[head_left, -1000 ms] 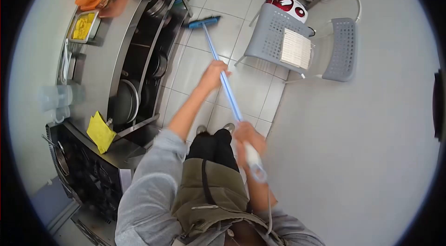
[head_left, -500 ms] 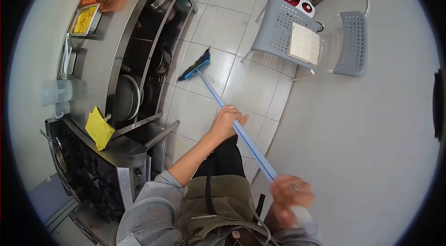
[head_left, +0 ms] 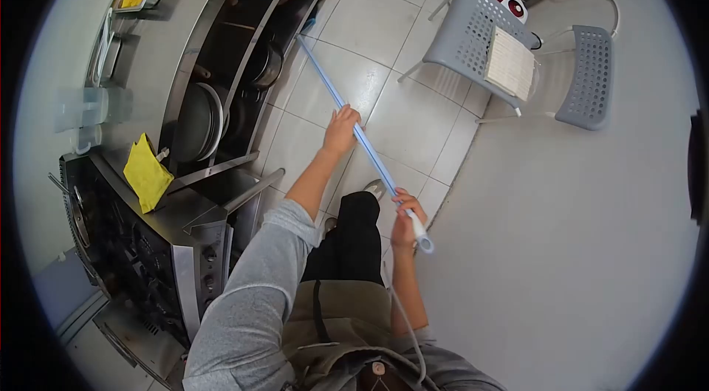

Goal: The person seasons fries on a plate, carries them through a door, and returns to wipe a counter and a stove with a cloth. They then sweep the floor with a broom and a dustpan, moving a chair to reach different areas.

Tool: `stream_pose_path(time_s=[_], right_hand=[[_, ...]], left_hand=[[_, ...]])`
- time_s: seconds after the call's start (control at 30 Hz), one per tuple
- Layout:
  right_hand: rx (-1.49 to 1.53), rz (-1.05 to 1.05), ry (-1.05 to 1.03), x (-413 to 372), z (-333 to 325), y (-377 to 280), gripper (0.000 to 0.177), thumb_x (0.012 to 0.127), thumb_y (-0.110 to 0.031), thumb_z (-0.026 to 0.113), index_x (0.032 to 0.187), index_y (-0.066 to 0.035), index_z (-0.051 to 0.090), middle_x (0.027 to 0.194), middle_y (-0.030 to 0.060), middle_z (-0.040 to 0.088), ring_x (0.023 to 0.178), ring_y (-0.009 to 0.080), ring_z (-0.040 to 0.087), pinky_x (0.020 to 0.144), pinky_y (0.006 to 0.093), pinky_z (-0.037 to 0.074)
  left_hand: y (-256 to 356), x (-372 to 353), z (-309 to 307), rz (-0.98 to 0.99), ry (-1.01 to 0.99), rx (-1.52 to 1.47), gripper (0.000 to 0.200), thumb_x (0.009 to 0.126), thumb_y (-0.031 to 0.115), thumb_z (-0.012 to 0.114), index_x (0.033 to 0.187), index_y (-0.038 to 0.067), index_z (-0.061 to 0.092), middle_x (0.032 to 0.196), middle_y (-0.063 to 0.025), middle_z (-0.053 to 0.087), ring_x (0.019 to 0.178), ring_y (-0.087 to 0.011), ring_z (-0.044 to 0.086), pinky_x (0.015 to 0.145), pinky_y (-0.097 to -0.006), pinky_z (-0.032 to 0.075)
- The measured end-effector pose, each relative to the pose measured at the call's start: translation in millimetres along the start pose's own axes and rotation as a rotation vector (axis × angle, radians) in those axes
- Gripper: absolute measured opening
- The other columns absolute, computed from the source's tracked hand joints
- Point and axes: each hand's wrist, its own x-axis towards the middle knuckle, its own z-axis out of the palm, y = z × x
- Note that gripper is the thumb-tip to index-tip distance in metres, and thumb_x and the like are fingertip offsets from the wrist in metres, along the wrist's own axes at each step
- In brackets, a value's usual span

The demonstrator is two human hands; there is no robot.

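Note:
A broom with a light blue handle [head_left: 379,163] slants across the floor toward the shelving on the left. My left hand [head_left: 342,130] is closed around the middle of the handle. Close to its white-capped top end, my right hand [head_left: 408,215] grips it too. Only a bit of blue shows at the far end of the handle; the broom head is mostly hidden at or under the bottom of the metal shelving [head_left: 269,99].
Pans [head_left: 198,125] and pots stand on the shelving at left, with a stove [head_left: 140,243] nearer me. A yellow cloth [head_left: 146,175] hangs at the counter's corner. A grey perforated chair [head_left: 461,36] bearing a cream stack stands by the right wall.
The broom head has gone from the open tiles to the shelving's foot. Both hands have moved forward with the handle, my right hand also toward the left. The view has shifted slightly.

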Motion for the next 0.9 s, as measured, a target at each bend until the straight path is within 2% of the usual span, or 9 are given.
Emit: stream_pose_path(time_s=[0.23, 0.3, 0.43, 0.6, 0.67, 0.7, 0.77, 0.83, 0.9], right_hand=[[-0.009, 0.120, -0.197, -9.6, -86.9, -82.2, 0.017, 0.065, -0.018, 0.053, 0.060, -0.002, 0.048, 0.069, 0.0162, 0.056, 0.087, 0.0314, 0.055, 0.091, 0.0462, 0.035], [-0.138, 0.190, -0.337, -19.0, -83.7, -119.4, 0.021, 0.063, -0.019, 0.054, 0.056, -0.001, 0.047, 0.066, 0.0166, 0.058, 0.074, 0.0306, 0.058, 0.082, 0.0451, 0.044], [-0.397, 0.045, -0.366, -43.1, -40.7, -227.4, 0.024, 0.068, -0.019, 0.052, 0.050, -0.004, 0.047, 0.056, 0.0113, 0.057, 0.065, 0.0267, 0.063, 0.067, 0.0372, 0.052], [-0.462, -0.189, -0.578, -58.2, -9.5, -337.9, 0.027, 0.071, -0.017, 0.055, 0.048, -0.004, 0.049, 0.052, 0.0077, 0.057, 0.057, 0.0209, 0.064, 0.068, 0.0374, 0.052], [-0.254, -0.411, -0.750, -55.9, 15.1, -368.4, 0.026, 0.069, -0.012, 0.064, 0.048, -0.003, 0.050, 0.044, 0.0068, 0.052, 0.042, 0.0240, 0.058, 0.047, 0.0309, 0.053], [-0.263, -0.407, -0.752, -64.3, 14.6, -362.4, 0.026, 0.069, -0.012, 0.064, 0.048, -0.003, 0.050, 0.044, 0.0068, 0.052, 0.042, 0.0240, 0.058, 0.047, 0.0309, 0.053], [-0.255, -0.373, -0.637, -76.7, 5.1, -329.7, 0.031, 0.069, -0.025, 0.057, 0.047, -0.006, 0.047, 0.048, 0.0051, 0.055, 0.043, 0.0205, 0.056, 0.063, 0.0363, 0.052], [-0.381, -0.223, -0.433, -73.3, 50.8, -291.1, 0.031, 0.068, -0.024, 0.059, 0.047, -0.005, 0.046, 0.045, 0.0051, 0.052, 0.041, 0.0201, 0.053, 0.060, 0.0369, 0.051], [-0.433, -0.233, -0.560, -77.3, 63.9, -244.0, 0.034, 0.068, -0.022, 0.061, 0.045, -0.003, 0.044, 0.043, 0.0054, 0.047, 0.040, 0.0186, 0.051, 0.058, 0.0380, 0.050]], left_hand=[[57.4, -103.4, 10.2, -0.081, -0.014, -0.126, 0.020, 0.071, 0.019, 0.066, 0.067, 0.005, 0.054, 0.083, -0.0142, 0.051, 0.089, -0.0331, 0.048, 0.086, -0.0484, 0.034], [72.1, -133.9, 2.6, -0.105, -0.020, -0.110, 0.021, 0.071, 0.019, 0.066, 0.063, 0.005, 0.053, 0.079, -0.0141, 0.051, 0.087, -0.0329, 0.048, 0.087, -0.0480, 0.034], [127.2, -162.3, -39.6, -0.006, -0.067, -0.186, 0.022, 0.070, 0.018, 0.064, 0.054, 0.006, 0.053, 0.059, -0.0091, 0.049, 0.070, -0.0289, 0.051, 0.075, -0.0422, 0.037], [200.1, -171.6, -92.8, 0.270, -0.188, -0.493, 0.023, 0.066, 0.017, 0.065, 0.051, 0.010, 0.048, 0.055, -0.0043, 0.046, 0.062, -0.0245, 0.048, 0.059, -0.0341, 0.035], [215.1, -168.7, -129.8, 0.309, -0.177, -0.539, 0.020, 0.063, 0.016, 0.064, 0.051, 0.011, 0.048, 0.055, -0.0037, 0.046, 0.061, -0.0241, 0.049, 0.059, -0.0342, 0.035], [214.4, -169.1, -141.8, 0.344, -0.179, -0.579, 0.017, 0.061, 0.015, 0.063, 0.051, 0.012, 0.049, 0.054, -0.0030, 0.046, 0.061, -0.0238, 0.049, 0.059, -0.0342, 0.035], [180.0, -164.6, -132.4, 0.327, -0.008, -0.450, 0.011, 0.059, 0.014, 0.060, 0.052, 0.014, 0.052, 0.055, -0.0017, 0.049, 0.060, -0.0232, 0.048, 0.059, -0.0343, 0.034], [127.2, -155.1, -123.1, 0.290, 0.009, -0.334, 0.011, 0.057, 0.012, 0.062, 0.050, 0.009, 0.054, 0.055, -0.0068, 0.053, 0.058, -0.0275, 0.051, 0.057, -0.0391, 0.038], [88.4, -165.1, -104.6, 0.315, -0.025, -0.331, 0.012, 0.056, 0.013, 0.062, 0.050, 0.009, 0.053, 0.053, -0.0067, 0.052, 0.058, -0.0275, 0.050, 0.057, -0.0384, 0.038]])
